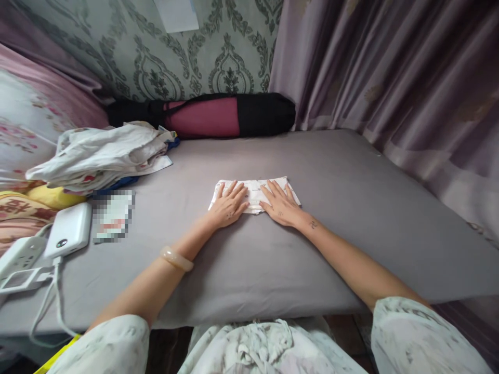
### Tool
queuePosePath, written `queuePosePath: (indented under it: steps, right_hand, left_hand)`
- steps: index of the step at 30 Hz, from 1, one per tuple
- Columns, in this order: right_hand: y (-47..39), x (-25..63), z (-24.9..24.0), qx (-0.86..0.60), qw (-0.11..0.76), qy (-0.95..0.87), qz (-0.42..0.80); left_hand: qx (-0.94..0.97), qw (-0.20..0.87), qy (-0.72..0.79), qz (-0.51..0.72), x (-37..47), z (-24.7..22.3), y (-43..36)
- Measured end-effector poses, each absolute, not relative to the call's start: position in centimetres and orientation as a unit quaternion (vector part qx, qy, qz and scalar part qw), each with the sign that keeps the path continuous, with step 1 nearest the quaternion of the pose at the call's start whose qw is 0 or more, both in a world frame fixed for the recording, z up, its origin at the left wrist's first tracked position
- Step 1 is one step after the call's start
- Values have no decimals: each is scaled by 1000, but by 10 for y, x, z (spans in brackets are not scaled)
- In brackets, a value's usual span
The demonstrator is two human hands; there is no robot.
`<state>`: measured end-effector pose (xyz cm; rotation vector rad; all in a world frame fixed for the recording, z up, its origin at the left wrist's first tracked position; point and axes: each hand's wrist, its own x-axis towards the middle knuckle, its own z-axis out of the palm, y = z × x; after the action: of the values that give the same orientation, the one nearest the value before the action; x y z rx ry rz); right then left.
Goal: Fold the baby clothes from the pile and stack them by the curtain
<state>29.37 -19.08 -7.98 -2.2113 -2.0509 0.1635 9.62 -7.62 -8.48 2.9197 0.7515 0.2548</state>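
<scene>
A white cloth, folded into a flat oblong with small faint print, lies on the grey sheet in front of me. My left hand rests palm down on its left part, fingers spread. On the right part my right hand lies flat in the same way, its fingers also apart. Between the two hands a strip of the cloth shows; the rest of its middle is under my palms. What kind of cloth item it is, I cannot tell. A pale bangle circles my left forearm.
Rumpled white clothes are heaped at the left. Nearer stand a white power bank with cables, a power strip and a blurred-out packet. A black and maroon bag lies along the wall; purple curtains hang at right.
</scene>
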Motion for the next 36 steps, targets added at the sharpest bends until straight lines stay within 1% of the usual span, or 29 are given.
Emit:
queuePosePath:
  steps: [6,15,18,20,22,24,25,27,29,32,36]
  right_hand:
    - [-191,290,-83,-734,61,-673,57]
    - [-191,288,-84,-736,64,-672,51]
    - [-189,293,-82,-728,79,-676,85]
    - [-186,302,-78,-715,104,-681,120]
    - [-184,317,-71,-720,151,-665,124]
    - [-185,335,-64,-756,193,-619,93]
    - [-187,344,-61,-781,199,-587,78]
    - [-193,359,-57,-828,180,-528,63]
    - [-199,366,-56,-861,147,-482,62]
    - [-204,365,-60,-880,121,-454,70]
    - [-201,353,-66,-883,122,-446,81]
  left_hand:
    - [965,67,246,69,105,-98,-73]
    - [962,72,257,52,106,-96,-74]
    - [963,96,248,42,106,-94,-71]
    - [961,117,245,53,105,-90,-66]
    - [948,123,277,95,100,-83,-59]
    - [917,108,357,143,93,-76,-50]
    - [896,99,405,153,89,-73,-45]
    - [855,98,492,133,80,-68,-36]
    - [824,114,548,86,74,-65,-30]
    - [805,131,578,38,72,-65,-26]
    - [796,157,584,7,78,-65,-28]
